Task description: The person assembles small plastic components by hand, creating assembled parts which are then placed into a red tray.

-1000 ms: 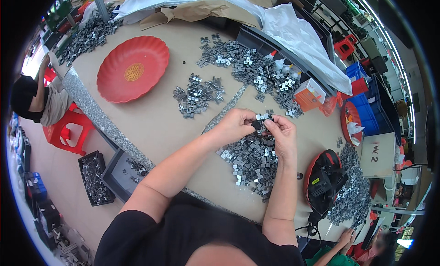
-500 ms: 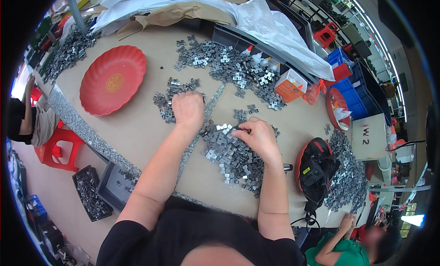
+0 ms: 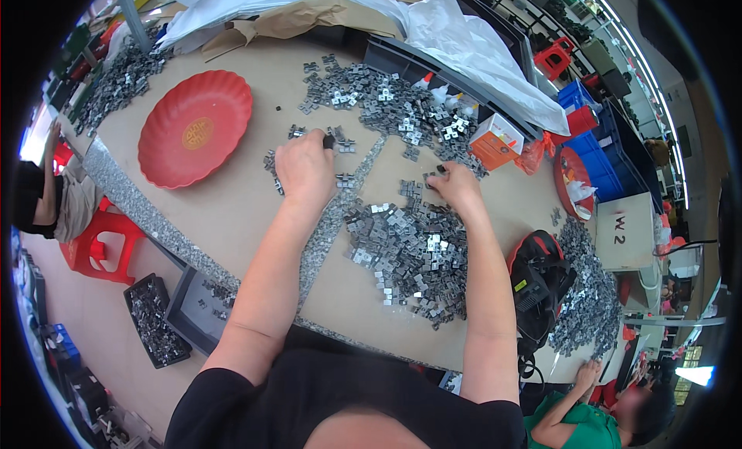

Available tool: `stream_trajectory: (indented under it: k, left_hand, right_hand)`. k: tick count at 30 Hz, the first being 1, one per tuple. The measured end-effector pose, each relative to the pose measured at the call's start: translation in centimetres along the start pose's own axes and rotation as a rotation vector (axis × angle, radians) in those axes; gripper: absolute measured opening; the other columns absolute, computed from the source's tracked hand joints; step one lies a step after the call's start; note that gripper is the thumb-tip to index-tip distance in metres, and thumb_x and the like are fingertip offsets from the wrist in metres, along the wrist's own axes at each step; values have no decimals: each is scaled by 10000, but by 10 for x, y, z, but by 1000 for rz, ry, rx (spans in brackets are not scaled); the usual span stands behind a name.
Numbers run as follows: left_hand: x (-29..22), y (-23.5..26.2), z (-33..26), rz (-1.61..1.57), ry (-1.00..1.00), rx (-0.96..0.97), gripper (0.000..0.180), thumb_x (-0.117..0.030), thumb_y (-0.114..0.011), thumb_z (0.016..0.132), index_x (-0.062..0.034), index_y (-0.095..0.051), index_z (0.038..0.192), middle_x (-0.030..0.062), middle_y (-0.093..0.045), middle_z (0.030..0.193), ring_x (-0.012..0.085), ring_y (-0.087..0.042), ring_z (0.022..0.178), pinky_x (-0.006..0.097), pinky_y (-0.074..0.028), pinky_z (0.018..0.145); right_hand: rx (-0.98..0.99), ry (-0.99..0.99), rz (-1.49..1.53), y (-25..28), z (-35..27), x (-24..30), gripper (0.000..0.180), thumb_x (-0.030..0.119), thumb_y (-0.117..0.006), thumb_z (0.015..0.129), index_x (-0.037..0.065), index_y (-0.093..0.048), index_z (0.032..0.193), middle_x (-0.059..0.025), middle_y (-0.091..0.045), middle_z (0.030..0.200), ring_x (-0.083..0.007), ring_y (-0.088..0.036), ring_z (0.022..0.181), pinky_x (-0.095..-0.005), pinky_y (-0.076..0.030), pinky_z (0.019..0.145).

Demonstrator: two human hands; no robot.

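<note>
L hand (image 3: 305, 169) over sm. metal-clip pile (image 3: 345, 147), grip hidden, can't tell | R hand (image 3: 457, 188) just above lg. clip pile (image 3: 413, 256), hold can't tell | done: unclear; left: many pcs loose on bench (image 3: 232, 217)

Lighting bright, fairly even over the worktop (image 3: 232, 209); shadows soft. Ceiling strip light (image 3: 648, 66) shows as a white line at upper right, bowed by the fisheye lens. Strong glare at lower right: bright patch (image 3: 698, 375) burnt out, no detail. Small metal parts (image 3: 406, 256) give scattered white glints. White sheet (image 3: 471, 43) pale and bright; black shirt (image 3: 348, 387) loses most detail. Centre reasonably sharp; outer rim stretched, soft. Corners black, with bluish fringe at left rim.
</note>
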State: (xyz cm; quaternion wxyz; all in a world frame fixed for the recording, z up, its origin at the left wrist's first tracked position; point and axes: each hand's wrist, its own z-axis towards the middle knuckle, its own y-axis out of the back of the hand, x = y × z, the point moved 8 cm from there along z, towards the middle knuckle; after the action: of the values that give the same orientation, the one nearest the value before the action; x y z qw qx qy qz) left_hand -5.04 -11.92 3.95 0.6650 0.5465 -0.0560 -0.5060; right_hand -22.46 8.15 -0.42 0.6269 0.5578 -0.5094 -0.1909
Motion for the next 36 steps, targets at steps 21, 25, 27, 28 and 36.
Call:
stream_trajectory:
  k: [21, 25, 27, 28, 36]
  left_hand:
    - [-39, -68, -44, -1082, 298, 895, 183, -1, -440, 732, 47, -573, 849, 104, -583, 688, 115, -525, 532, 224, -427, 479]
    - [-46, -66, -52, -1206, 358, 1012, 190, -163, -550, 785, 23, -568, 819, 41, -536, 580, 79, -483, 469, 187, -381, 423]
    - [-50, -62, -55, -1253, 406, 1019, 181, -160, -557, 780, 19, -573, 796, 35, -529, 573, 72, -476, 465, 183, -372, 416]
    - [-51, -62, -57, -1299, 451, 1025, 174, -157, -563, 775, 16, -578, 774, 29, -521, 566, 65, -468, 461, 179, -363, 409]
    - [-46, -65, -53, -1251, 370, 992, 159, -129, -542, 779, 19, -583, 742, 27, -516, 565, 58, -449, 445, 174, -350, 402]
  right_hand:
    - [213, 122, 1178, -19, -77, 58, 360, 8, -546, 762, -71, -422, 1091, -111, -555, 772, -136, -569, 606, -222, -483, 526]
    - [246, 90, 1190, -29, -77, 58, 358, -4, -564, 745, -56, -411, 1064, -112, -570, 744, -129, -568, 599, -218, -478, 520]
    - [268, 100, 1197, -28, -77, 58, 348, -6, -570, 740, -52, -418, 1050, -107, -573, 740, -125, -567, 596, -215, -477, 518]
    - [288, 113, 1206, -28, -77, 60, 339, -8, -576, 734, -48, -425, 1035, -102, -576, 735, -122, -566, 593, -213, -475, 517]
    - [307, 95, 1157, -32, -80, 61, 342, -5, -594, 720, -49, -440, 1023, -86, -577, 729, -112, -559, 578, -209, -474, 515]
